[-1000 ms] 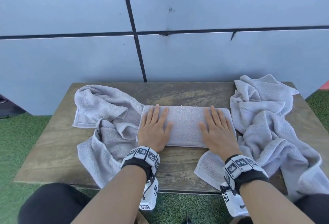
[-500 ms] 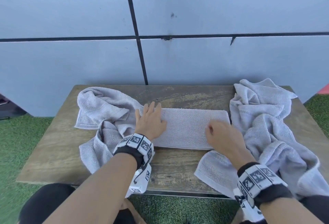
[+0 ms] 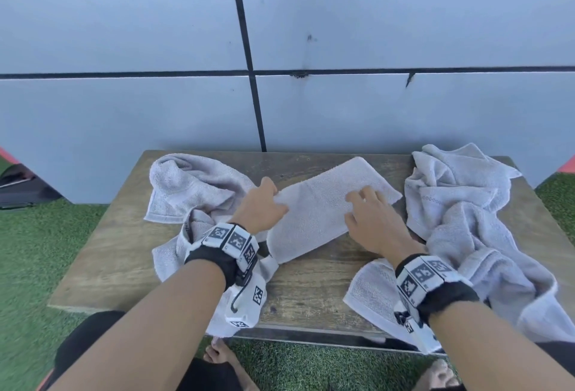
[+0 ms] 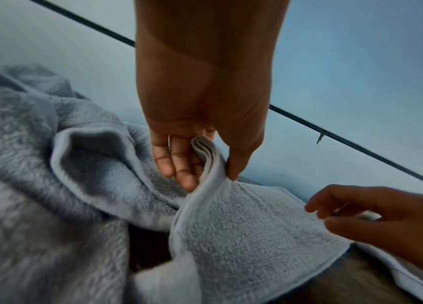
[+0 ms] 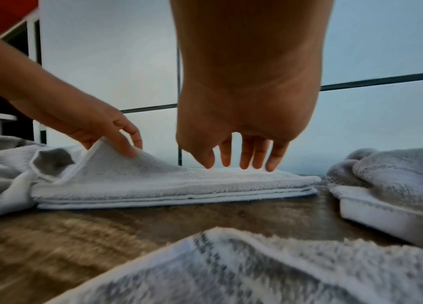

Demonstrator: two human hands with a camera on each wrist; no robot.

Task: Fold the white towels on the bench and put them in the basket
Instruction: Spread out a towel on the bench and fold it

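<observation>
A folded white towel (image 3: 323, 207) lies slantwise in the middle of the wooden bench (image 3: 118, 253). My left hand (image 3: 264, 204) pinches its layered left end between thumb and fingers and lifts that end; the pinch shows in the left wrist view on the folded towel (image 4: 244, 226) under my left hand (image 4: 200, 164). My right hand (image 3: 364, 207) rests with straight fingers on the towel's right half, fingertips (image 5: 270, 166) touching the folded towel (image 5: 169, 181). No basket is in view.
A crumpled white towel (image 3: 193, 191) lies at the bench's left, another crumpled towel (image 3: 466, 210) at its right, hanging over the front edge. A grey panelled wall (image 3: 342, 104) stands right behind the bench. Green turf (image 3: 37, 250) surrounds it.
The folded towel has turned from square to slanted. My left hand went from flat on it to pinching and lifting its left end. My right hand shifted onto the right half.
</observation>
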